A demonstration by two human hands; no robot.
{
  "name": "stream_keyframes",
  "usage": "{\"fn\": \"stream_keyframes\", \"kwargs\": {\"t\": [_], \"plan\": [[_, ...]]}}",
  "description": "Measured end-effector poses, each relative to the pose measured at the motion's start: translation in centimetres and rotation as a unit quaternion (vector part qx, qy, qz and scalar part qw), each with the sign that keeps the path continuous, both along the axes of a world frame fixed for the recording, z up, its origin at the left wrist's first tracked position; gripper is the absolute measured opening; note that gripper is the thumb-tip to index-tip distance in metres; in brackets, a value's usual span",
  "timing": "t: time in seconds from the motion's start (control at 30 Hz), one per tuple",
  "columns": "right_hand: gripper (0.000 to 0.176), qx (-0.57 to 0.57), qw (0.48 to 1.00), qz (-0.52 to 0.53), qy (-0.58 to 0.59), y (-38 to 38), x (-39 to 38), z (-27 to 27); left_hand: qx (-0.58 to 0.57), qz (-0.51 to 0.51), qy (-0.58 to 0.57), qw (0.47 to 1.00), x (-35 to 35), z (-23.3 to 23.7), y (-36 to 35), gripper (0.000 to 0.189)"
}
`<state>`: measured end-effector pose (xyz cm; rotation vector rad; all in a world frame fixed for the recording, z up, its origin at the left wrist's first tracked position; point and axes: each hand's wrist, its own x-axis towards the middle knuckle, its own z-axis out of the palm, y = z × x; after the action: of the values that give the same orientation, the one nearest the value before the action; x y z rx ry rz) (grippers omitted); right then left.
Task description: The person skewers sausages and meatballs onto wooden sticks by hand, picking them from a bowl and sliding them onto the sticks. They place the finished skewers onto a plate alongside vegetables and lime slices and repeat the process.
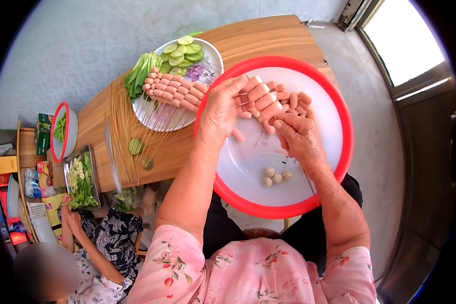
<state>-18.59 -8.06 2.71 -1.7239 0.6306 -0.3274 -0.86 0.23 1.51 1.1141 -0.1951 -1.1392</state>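
Above a white basin with a red rim [348,137], a skewer of short pink sausages [265,101] hangs between my hands. My left hand [222,109] is closed at its upper left end, fingers curled against the sausages; exactly what they pinch is partly hidden. My right hand [300,133] is closed round the stick below the lowest sausage, and the bare stick [309,183] runs down past my wrist. Loose sausages [304,99] are heaped in the basin behind my hands. Several pale round balls [268,181] lie on the basin floor.
Left on the wooden table [268,38], a white plate [143,117] carries skewered sausages [177,91], greens and cucumber slices [192,49]. Bare bamboo sticks [120,137] lie beside it. Another person's hands [72,215] are near a metal tray of greens [95,177].
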Motion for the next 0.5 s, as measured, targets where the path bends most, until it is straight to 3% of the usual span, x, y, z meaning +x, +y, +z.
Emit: {"fn": "stream_keyframes", "kwargs": {"t": [0.07, 0.13, 0.2, 0.4, 0.5], "plan": [[0.017, -0.038, 0.999, -0.009, -0.036, -0.2, -0.2, -0.4, 0.013, 0.068, -0.014, 0.997, -0.7, 0.0, -0.2, 0.031], [0.017, 0.127, 0.990, -0.059, -0.020, -0.1, 0.1, 0.4, 0.032, 0.066, -0.031, 0.997, -1.6, 0.2, -0.2, 0.032], [0.018, 0.154, 0.984, -0.079, -0.037, -0.3, 0.2, 0.1, 0.052, 0.064, -0.049, 0.995, -2.6, 0.3, 0.2, 0.034], [0.018, 0.266, 0.940, -0.158, -0.141, -1.4, 0.5, -2.5, 0.078, -0.116, -0.225, 0.964, -6.7, 1.3, 1.3, 0.027], [0.019, 0.281, 0.936, -0.153, -0.147, -1.5, 0.1, -3.3, 0.080, -0.171, -0.297, 0.936, -9.5, -1.8, 1.6, 0.020]]}}
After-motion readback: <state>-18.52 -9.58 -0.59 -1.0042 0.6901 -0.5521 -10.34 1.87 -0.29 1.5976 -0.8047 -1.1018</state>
